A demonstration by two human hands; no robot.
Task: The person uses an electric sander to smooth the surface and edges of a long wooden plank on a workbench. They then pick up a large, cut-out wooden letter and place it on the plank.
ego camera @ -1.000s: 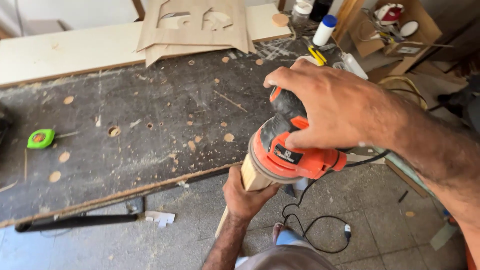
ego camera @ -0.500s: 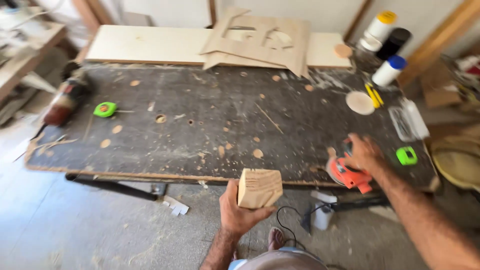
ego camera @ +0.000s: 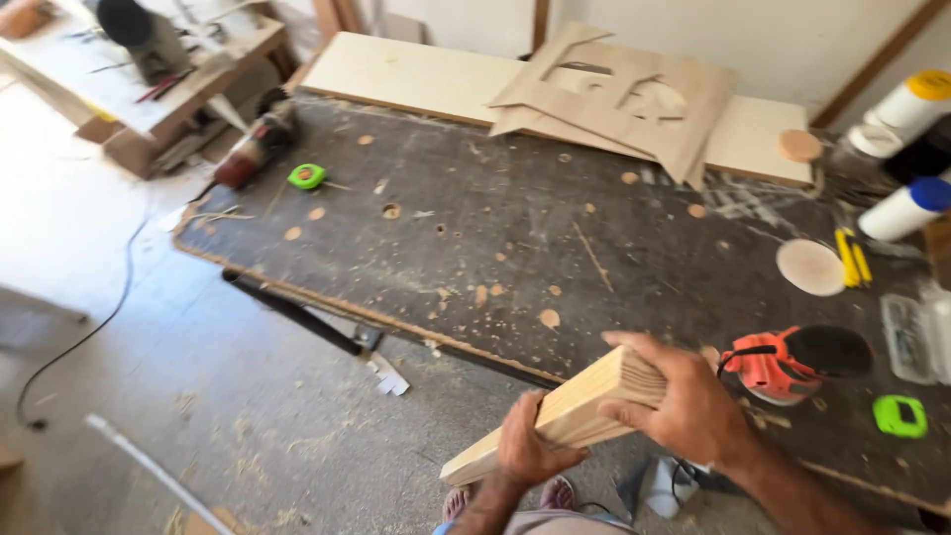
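Both my hands hold a pale wooden block (ego camera: 565, 411), a long squared piece tilted up to the right, in front of the dark workbench (ego camera: 515, 233). My left hand (ego camera: 530, 446) grips its middle from below. My right hand (ego camera: 684, 401) wraps over its upper end. The orange and black sander (ego camera: 792, 365) lies on the bench just right of my right hand, with nothing touching it.
Cut plywood sheets (ego camera: 624, 94) and a long board (ego camera: 416, 74) lie at the bench's back. A green tape measure (ego camera: 306, 176) and a power tool (ego camera: 253, 149) sit far left; bottles (ego camera: 906, 203), a wooden disc (ego camera: 810, 267) and a green object (ego camera: 899, 416) at right. A cable (ego camera: 89, 327) crosses the floor.
My right hand has left the sander on the bench and taken the block's upper end. The block has tilted from upright to slanted. The camera has swung left.
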